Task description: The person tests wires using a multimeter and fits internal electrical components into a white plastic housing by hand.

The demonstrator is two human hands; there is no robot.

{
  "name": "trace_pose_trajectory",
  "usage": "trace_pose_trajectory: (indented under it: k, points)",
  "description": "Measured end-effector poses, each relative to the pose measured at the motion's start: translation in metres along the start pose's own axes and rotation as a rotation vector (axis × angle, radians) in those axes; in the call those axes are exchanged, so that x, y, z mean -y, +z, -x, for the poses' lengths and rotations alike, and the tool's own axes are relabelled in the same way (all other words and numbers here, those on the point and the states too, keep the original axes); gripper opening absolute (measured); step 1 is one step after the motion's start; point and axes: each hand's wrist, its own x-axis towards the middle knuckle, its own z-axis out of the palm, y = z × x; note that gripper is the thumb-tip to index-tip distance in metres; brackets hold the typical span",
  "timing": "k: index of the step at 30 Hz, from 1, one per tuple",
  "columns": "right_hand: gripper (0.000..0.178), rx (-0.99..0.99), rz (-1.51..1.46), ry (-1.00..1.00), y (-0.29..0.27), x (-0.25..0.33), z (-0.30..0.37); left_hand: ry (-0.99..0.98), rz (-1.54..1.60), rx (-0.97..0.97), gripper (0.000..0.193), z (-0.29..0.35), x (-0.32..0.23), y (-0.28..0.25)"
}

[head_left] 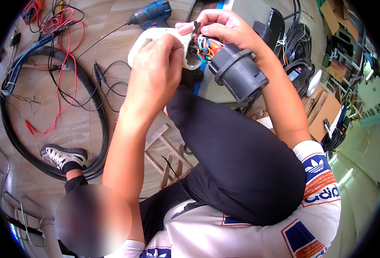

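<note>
My left hand (157, 62) is closed on a white, rounded plastic housing (139, 45), its fingers curled over the top near the open end. Bundled coloured wires (205, 46) come out of that opening and run to a black cylindrical connector (239, 74), which hangs tilted beneath my right wrist. Thumb and fingers of my right hand (224, 28) close around a short dark strand (196, 28) of the wires at the housing's rim. The inside of the housing is mostly hidden by my left fingers.
A blue power drill (151, 15) lies on the tiled floor beyond the housing. Left of me are a thick black cable loop (103, 124) and red test leads (74, 81). A small wooden stool (155, 139) stands below my arms; coiled cables (299, 47) lie at right.
</note>
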Motion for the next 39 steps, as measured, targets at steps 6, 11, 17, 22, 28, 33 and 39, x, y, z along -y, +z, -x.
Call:
trace_pose_trajectory:
  k: [6, 11, 17, 22, 28, 33, 39]
  points:
    - [0.022, 0.052, -0.036, 0.034, -0.011, -0.009, -0.004, -0.211, 0.06, 0.083, 0.005, -0.003, -0.005, -0.004]
    - [0.02, 0.046, -0.052, 0.037, -0.007, -0.003, -0.005, -0.18, 0.024, 0.103, 0.006, -0.003, -0.003, -0.005]
    - [0.017, 0.062, -0.109, -0.002, -0.006, -0.006, -0.006, -0.184, 0.06, 0.125, 0.007, -0.004, -0.001, -0.007]
    - [0.014, 0.073, 0.032, -0.046, -0.006, -0.005, -0.007, -0.104, 0.035, 0.128, 0.006, -0.004, 0.002, -0.008]
    - [0.012, 0.091, -0.059, 0.001, -0.002, 0.001, -0.004, -0.153, 0.098, 0.099, 0.005, -0.002, 0.004, -0.006]
    - [0.013, 0.111, -0.062, -0.024, -0.002, 0.002, -0.003, -0.138, 0.126, 0.099, 0.005, -0.002, 0.009, -0.003]
    - [0.018, 0.137, -0.074, -0.02, -0.014, -0.012, -0.006, -0.088, 0.09, 0.085, 0.004, -0.003, 0.01, -0.001]
